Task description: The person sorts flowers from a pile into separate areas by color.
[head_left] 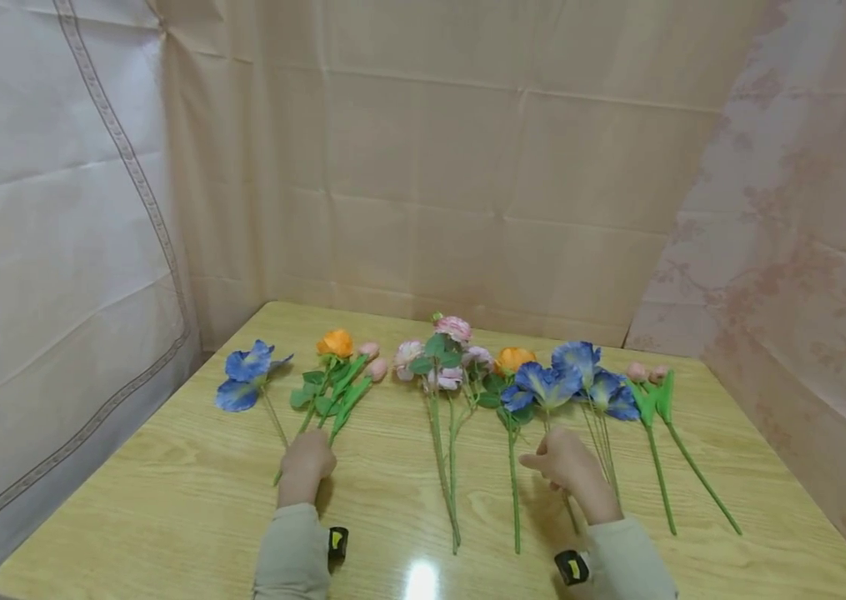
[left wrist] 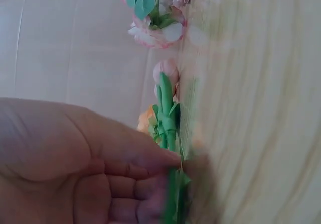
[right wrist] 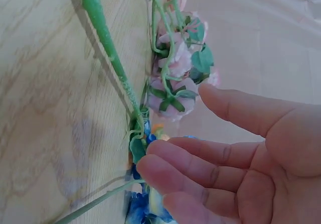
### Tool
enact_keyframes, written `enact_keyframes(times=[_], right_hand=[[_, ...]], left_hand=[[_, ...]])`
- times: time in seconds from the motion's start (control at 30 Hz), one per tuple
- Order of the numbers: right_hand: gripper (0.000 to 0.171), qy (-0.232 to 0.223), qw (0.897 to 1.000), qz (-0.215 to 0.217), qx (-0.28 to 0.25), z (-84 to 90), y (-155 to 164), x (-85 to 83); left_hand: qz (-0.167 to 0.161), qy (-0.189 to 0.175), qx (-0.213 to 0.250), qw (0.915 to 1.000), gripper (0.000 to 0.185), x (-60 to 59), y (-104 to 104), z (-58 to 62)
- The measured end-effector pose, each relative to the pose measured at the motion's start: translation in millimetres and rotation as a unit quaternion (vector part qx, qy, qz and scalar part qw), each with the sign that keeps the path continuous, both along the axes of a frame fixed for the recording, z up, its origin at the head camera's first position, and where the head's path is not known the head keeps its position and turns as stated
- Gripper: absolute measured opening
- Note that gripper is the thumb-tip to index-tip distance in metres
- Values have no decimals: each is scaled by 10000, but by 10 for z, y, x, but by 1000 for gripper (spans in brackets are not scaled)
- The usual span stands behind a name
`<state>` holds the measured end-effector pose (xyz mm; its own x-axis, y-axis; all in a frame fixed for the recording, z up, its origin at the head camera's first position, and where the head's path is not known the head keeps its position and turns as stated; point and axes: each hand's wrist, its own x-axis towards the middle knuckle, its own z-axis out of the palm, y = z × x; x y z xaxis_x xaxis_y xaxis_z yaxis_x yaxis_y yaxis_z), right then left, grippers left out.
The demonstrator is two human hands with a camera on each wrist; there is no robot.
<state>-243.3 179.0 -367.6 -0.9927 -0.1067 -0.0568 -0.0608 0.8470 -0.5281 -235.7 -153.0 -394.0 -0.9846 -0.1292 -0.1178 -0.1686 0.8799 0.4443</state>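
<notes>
My left hand (head_left: 307, 457) pinches the green stems (left wrist: 171, 194) of artificial tulips between thumb and fingers. Two pink tulip heads (head_left: 377, 368) lean away from it, beside an orange flower (head_left: 336, 342) whose stem also runs to this hand. A blue flower (head_left: 244, 375) lies to the left, its thin stem reaching toward the same hand. On the other side, my right hand (head_left: 567, 460) hovers over the stem of a blue flower (head_left: 548, 385). Its fingers are loosely bent and the thumb stands apart, as the right wrist view shows, with nothing between them.
Pale pink flowers (head_left: 453, 328) lie mid-table between the hands. Another orange flower (head_left: 515, 359), more blue flowers (head_left: 577, 360) and two pink tulips (head_left: 648, 372) lie at right on the wooden table (head_left: 190, 500). Cloth hangs (head_left: 468, 167) close behind and at both sides.
</notes>
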Motion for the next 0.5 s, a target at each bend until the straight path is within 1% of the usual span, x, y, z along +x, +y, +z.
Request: enact_keyframes(times=[0.07,0.13,0.2,0.27,0.3,0.4,0.43,0.5], right_hand=[[42,-83,10000,43,5,9,-11,17],[35,-153,9998,118,31,19,-19,36],[28,-197,9996,178,24,30,-26,55],[23,-212,9995,238,34,45,-30,70],[23,-216,9994,272,35,57,-34,79],[31,-204,9990,392,60,103,-50,106],[33,-232,9989,415,55,120,-58,116],[36,-296,9985,464,38,150,-77,138]], left_hand=[[-156,106,11,9998,13,-1,4,-2],[-228,238,87,9994,10,7,3,1],[-214,298,275,9989,8,19,-5,6],[-159,426,491,9978,16,28,-15,19],[-119,489,649,9966,20,33,-18,34],[-129,705,1122,9911,33,39,-18,87],[-129,754,1262,9890,35,39,-13,107],[-114,801,1521,9851,33,50,2,153]])
